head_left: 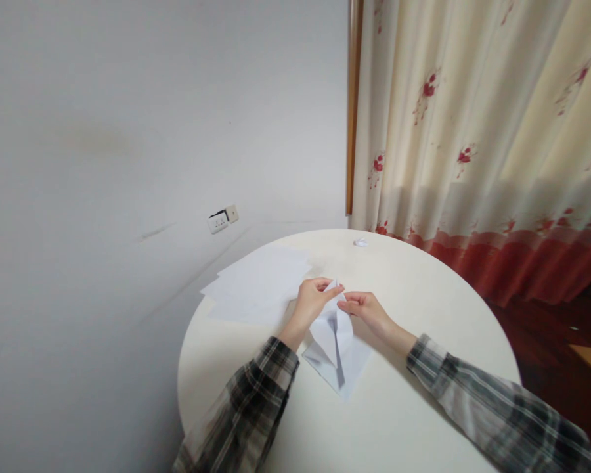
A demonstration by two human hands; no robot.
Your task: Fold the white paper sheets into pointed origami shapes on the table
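A partly folded sheet of white paper (343,364) lies in front of me, its near corner pointing toward me and its upper layers raised off the table. My left hand (315,301) pinches the paper near its far tip, thumb on top. On the other side, my right hand (366,309) grips the right edge of the raised flap between thumb and fingers. A dark gap runs down the middle between the two lifted layers. Some fingertips are hidden behind the paper.
Loose white sheets (261,282) overlap on the left of the round white table (217,387). A small folded white paper piece (361,242) sits near the far edge. Beyond are a wall with a socket (218,223) and a flowered curtain (473,151).
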